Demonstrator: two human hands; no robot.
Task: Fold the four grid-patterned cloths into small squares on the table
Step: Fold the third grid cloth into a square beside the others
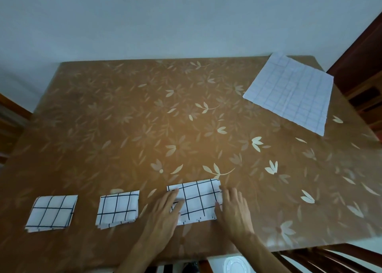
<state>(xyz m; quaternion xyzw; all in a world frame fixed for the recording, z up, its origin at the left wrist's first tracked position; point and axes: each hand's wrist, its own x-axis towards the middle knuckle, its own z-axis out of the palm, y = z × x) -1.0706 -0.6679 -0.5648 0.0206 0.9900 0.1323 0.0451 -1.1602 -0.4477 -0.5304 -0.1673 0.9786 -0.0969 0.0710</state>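
Two white cloths with black grid lines lie folded into small squares near the table's front left: one (51,212) at the far left, another (117,209) beside it. A third grid cloth (196,200), folded to a wider rectangle, lies at the front centre. My left hand (163,215) rests flat on its left end with fingers straight. My right hand (233,207) lies flat at its right edge. A fourth cloth (289,93), pale with faint grid lines, lies spread out at the far right corner.
The table (144,117) wears a brown cloth with a pale leaf print. Dark wooden chairs stand at the right (363,82), the front right (322,258) and the left (10,124). A white round object (235,265) shows below the front edge.
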